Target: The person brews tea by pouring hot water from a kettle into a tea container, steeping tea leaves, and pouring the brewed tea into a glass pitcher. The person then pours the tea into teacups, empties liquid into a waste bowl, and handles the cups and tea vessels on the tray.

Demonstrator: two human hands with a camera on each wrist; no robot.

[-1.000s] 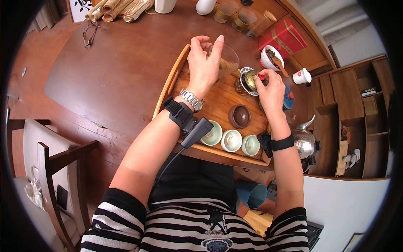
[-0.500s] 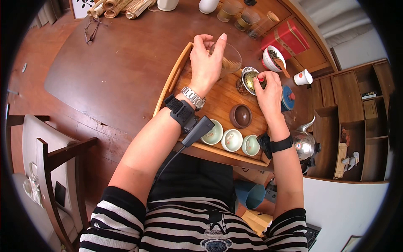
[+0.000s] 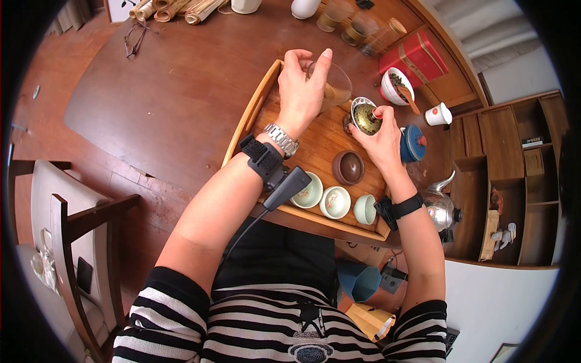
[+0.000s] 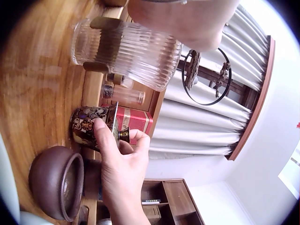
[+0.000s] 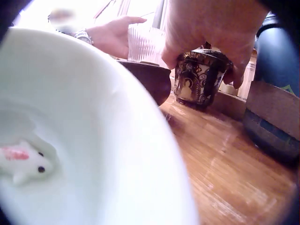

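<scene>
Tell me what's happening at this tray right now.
The person's right hand grips the patterned lidded cup near its rim, a finger at the lid's knob. The left hand is at the ribbed glass vessel; whether it grips it is unclear. Three pale green cups and a brown bowl stand on the wooden tray.

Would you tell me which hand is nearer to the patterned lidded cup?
The right hand: its fingers touch the patterned lidded cup. The left hand is farther off, beside the ribbed glass.
</scene>
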